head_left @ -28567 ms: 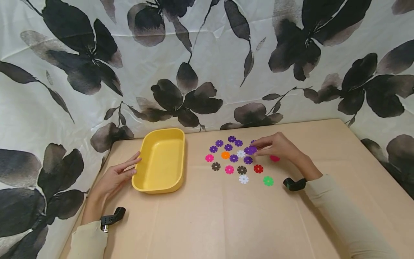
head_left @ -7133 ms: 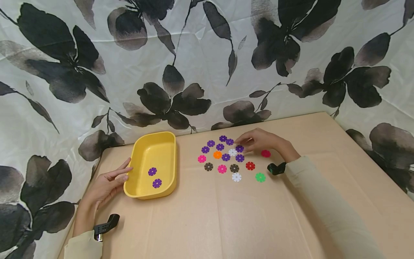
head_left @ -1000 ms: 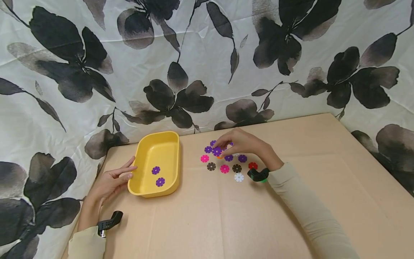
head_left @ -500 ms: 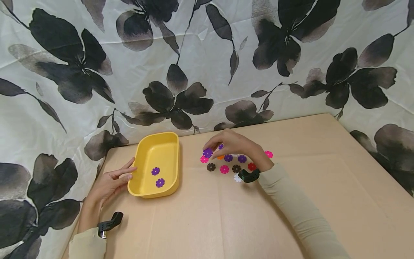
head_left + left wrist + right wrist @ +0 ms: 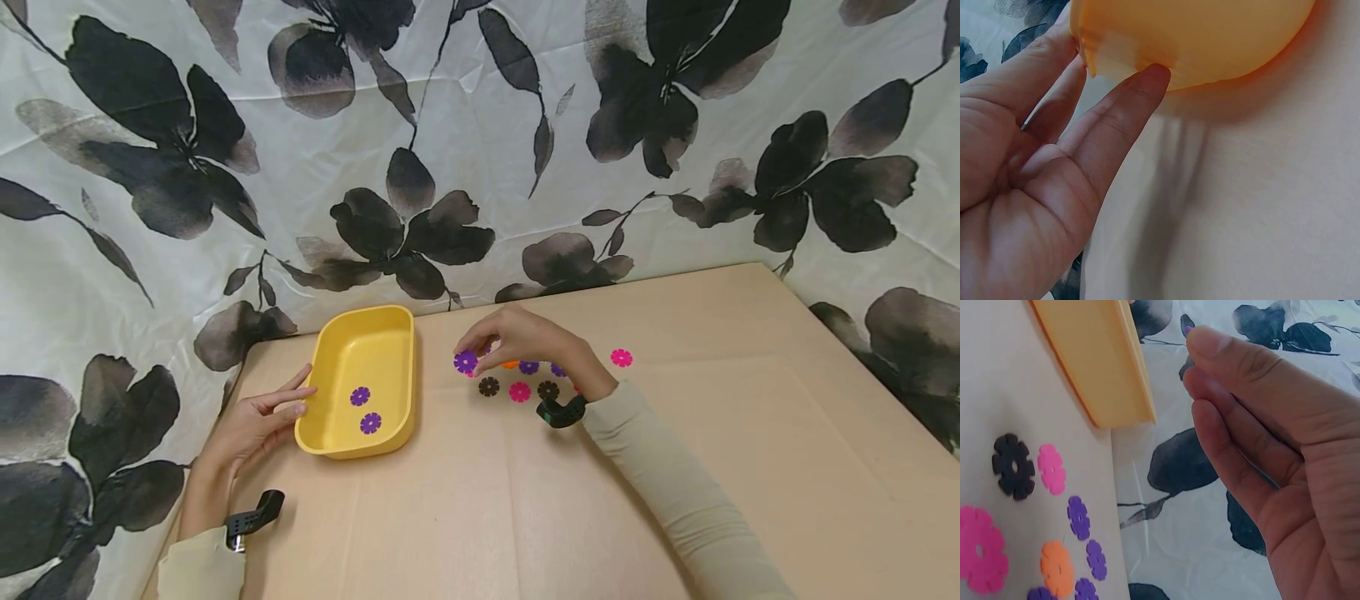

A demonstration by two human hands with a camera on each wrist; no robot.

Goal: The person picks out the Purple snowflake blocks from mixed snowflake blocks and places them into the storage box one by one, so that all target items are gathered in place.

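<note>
Pinching a purple disc (image 5: 465, 362) in the right hand (image 5: 521, 335), right of the yellow tray (image 5: 367, 350); touching its left side with the outstretched left hand (image 5: 251, 427); maybe risking dropping short (by loosening early).

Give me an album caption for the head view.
Purple notched disc in the right hand's grip, left fingers touching the yellow tray.

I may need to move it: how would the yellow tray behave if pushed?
The yellow tray looks stiff, its walls showing no sag. Low and broad on the table, it would probably slide rather than tip. The two purple discs inside seem loose, so they might shift too.
</note>
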